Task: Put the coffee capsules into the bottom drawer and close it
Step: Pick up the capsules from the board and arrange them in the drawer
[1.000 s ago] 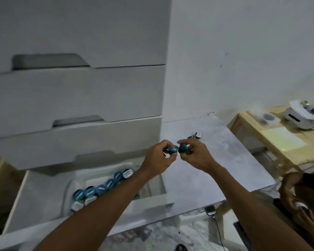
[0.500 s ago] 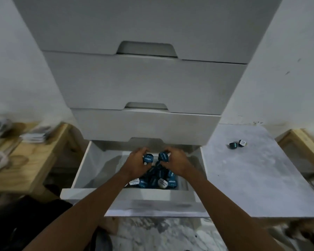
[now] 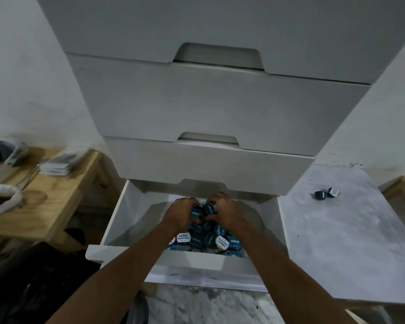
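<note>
Small blue foil-topped coffee capsules: heaped in open white bottom drawer; two more on grey marbled desk. Your left hand, right hand: fingers pinching one capsule each. Likely light, rigid, slippery; grip by rim.

Four drawers are seen in the white cabinet, of which one, the bottom drawer, is open. Two hands are counted above it, and one capsule is gripped in each. The heap of capsules inside cannot be counted exactly. Two capsules are seen on the grey table. Two wooden tables are partly visible.
</note>
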